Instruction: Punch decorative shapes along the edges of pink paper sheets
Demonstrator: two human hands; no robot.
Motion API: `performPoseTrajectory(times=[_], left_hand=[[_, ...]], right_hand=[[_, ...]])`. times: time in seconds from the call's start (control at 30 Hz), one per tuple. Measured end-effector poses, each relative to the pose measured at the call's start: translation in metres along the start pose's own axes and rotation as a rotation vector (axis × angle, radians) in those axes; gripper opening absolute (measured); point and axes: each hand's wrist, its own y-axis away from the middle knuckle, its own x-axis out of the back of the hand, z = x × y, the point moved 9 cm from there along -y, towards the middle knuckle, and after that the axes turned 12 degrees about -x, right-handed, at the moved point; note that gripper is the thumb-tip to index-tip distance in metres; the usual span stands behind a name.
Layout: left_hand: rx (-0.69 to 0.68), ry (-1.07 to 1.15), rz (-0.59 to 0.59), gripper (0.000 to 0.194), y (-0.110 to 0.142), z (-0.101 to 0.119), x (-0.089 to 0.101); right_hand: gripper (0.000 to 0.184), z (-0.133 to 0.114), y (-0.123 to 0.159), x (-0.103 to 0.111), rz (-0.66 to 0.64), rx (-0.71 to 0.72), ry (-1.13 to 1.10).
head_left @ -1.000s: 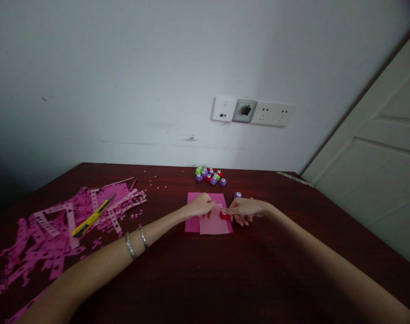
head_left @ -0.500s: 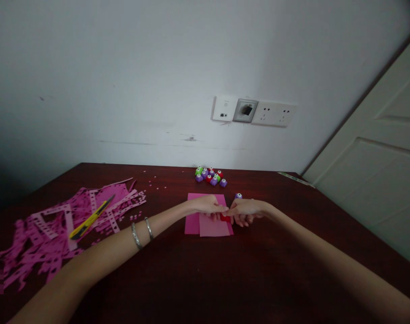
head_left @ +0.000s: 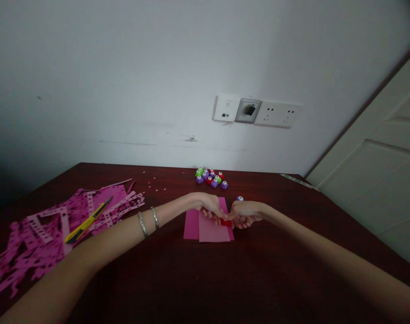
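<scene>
A small red paper punch (head_left: 226,223) shows between my two hands at the right edge of a light pink sheet of paper (head_left: 213,231). My right hand (head_left: 246,214) is closed round the punch, fingers curled beneath. My left hand (head_left: 211,208) lies over the light sheet, its fingers closed on that paper and their tips meeting the right thumb at the punch. Fingers partly hide the punch and the sheet's edge. Under the light sheet is a darker pink sheet (head_left: 191,227). Just behind my right hand stands a purple paper punch (head_left: 239,198).
Several red, green and purple punches (head_left: 211,178) cluster near the wall. On the left, a yellow box cutter (head_left: 86,223), blade out, lies on a heap of pink punched paper strips (head_left: 39,243). Wall sockets (head_left: 275,114) are above the dark wooden table (head_left: 191,288).
My left wrist has risen and arched, its fingers now pointing more downward at the punch. Both hands still meet over the red punch, and the view has shifted slightly.
</scene>
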Motion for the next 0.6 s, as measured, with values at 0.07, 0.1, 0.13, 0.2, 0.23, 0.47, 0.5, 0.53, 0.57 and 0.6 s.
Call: performPoseTrajectory(times=[0.07,0.1,0.13,0.2,0.23,0.47,0.5,0.53,0.57,0.6], left_hand=[[0.044,-0.025,-0.044,0.03,-0.0034,-0.0014,0.0005],[0.062,-0.038,-0.062,0.028,-0.0045,-0.0017,0.0007],[0.073,-0.045,-0.078,0.026,-0.0053,-0.0016,0.0006],[0.082,-0.035,-0.101,0.023,-0.0062,-0.0008,-0.0007],[0.086,-0.026,-0.103,0.023,-0.0064,-0.0007,-0.0012],[0.094,-0.034,-0.04,0.025,-0.0059,-0.0018,0.0009],[0.09,-0.032,-0.036,0.026,-0.0051,-0.0013,0.0005],[0.085,-0.029,-0.034,0.026,-0.0041,-0.0006,-0.0002],[0.077,-0.031,-0.029,0.027,-0.0027,0.0002,-0.0008],[0.062,-0.04,-0.015,0.028,-0.0012,0.0013,-0.001]], right_hand=[[0.034,-0.0008,-0.0014,-0.0004,-0.003,0.0,-0.01],[0.032,-0.0015,-0.0014,-0.0006,0.0,-0.002,-0.015],[0.03,-0.0027,-0.0009,-0.0008,0.005,-0.002,-0.021],[0.029,-0.0055,0.0015,-0.001,0.024,-0.002,-0.028],[0.029,-0.0069,0.0029,-0.0011,0.033,-0.002,-0.026],[0.027,-0.0073,0.0052,0.0008,0.07,0.003,-0.017],[0.027,-0.0067,0.0051,0.0009,0.074,0.004,-0.018],[0.028,-0.0064,0.0053,0.0007,0.076,0.006,-0.019],[0.03,-0.0061,0.0058,0.0005,0.083,0.007,-0.018],[0.032,-0.0059,0.0065,0.0006,0.096,0.009,-0.011]])
